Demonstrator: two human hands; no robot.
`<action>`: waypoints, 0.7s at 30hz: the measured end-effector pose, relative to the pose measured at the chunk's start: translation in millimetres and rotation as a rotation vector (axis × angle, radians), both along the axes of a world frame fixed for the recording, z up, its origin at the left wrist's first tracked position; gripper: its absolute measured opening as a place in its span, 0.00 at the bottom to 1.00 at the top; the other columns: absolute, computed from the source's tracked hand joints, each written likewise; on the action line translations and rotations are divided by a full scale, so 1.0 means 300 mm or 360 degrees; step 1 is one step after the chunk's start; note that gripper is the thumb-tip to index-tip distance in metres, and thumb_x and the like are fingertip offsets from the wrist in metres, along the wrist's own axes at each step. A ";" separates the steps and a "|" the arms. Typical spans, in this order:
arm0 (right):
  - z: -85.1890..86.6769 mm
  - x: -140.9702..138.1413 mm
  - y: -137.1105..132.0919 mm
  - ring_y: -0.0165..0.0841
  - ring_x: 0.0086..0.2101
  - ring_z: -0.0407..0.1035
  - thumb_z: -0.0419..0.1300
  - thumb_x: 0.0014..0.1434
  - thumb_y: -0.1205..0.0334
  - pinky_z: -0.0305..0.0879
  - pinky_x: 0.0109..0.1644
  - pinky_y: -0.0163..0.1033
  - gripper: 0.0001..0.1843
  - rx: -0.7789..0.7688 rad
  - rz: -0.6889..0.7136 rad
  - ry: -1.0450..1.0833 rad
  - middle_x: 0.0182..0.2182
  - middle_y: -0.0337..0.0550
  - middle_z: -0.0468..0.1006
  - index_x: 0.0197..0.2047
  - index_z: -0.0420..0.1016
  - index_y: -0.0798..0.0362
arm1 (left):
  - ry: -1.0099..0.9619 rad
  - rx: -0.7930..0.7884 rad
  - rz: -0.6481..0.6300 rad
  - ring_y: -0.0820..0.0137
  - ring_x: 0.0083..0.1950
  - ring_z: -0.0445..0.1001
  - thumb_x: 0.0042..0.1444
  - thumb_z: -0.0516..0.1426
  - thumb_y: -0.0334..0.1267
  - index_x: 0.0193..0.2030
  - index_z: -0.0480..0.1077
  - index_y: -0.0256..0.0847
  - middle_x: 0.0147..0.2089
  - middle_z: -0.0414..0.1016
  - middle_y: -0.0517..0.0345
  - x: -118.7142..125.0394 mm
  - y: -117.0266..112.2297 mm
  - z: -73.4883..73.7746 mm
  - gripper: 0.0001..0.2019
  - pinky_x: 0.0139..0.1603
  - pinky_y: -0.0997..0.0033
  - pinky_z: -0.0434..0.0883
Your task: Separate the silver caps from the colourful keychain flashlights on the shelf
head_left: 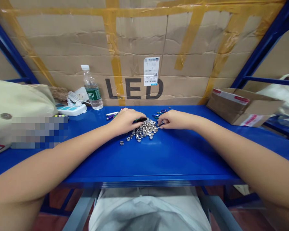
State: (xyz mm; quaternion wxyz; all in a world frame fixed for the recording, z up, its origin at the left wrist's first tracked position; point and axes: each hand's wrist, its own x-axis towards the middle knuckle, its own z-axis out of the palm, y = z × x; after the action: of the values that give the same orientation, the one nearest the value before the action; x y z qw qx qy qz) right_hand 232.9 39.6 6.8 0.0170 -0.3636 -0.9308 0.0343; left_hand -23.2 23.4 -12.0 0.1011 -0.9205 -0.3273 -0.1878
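A heap of small shiny metal discs lies on the blue shelf top. My left hand rests at the heap's left edge, fingers curled over a thin dark stick-like item I cannot name. My right hand sits at the heap's right edge, fingertips pinched together on the discs. Several small coloured pen-like pieces lie just behind the hands, and more of them lie to the left.
A water bottle and a white power strip stand at the back left, beside a cream bag. An open cardboard box sits at the right. A taped cardboard sheet marked LED backs the shelf.
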 end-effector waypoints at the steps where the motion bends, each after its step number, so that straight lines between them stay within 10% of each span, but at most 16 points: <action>1: 0.001 -0.002 0.000 0.30 0.28 0.66 0.60 0.56 0.60 0.56 0.33 0.34 0.11 0.0001 -0.0013 -0.0007 0.29 0.41 0.76 0.41 0.79 0.52 | -0.0004 -0.0004 -0.0004 0.66 0.48 0.74 0.63 0.53 0.40 0.50 0.71 0.44 0.48 0.78 0.58 0.002 -0.003 0.001 0.11 0.49 0.64 0.63; 21: -0.001 -0.018 -0.008 0.30 0.29 0.68 0.59 0.57 0.65 0.58 0.33 0.35 0.08 -0.0060 -0.0051 0.0004 0.31 0.41 0.78 0.39 0.78 0.54 | 0.0021 0.0011 -0.0040 0.64 0.48 0.75 0.62 0.54 0.40 0.49 0.72 0.46 0.47 0.79 0.58 0.008 -0.017 0.011 0.11 0.47 0.64 0.63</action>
State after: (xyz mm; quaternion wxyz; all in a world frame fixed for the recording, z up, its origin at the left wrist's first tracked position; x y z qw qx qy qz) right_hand 227.4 37.1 6.3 0.0119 -0.3788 -0.9240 0.0518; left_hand -20.7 18.4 -8.7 0.1041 -0.9255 -0.3143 -0.1841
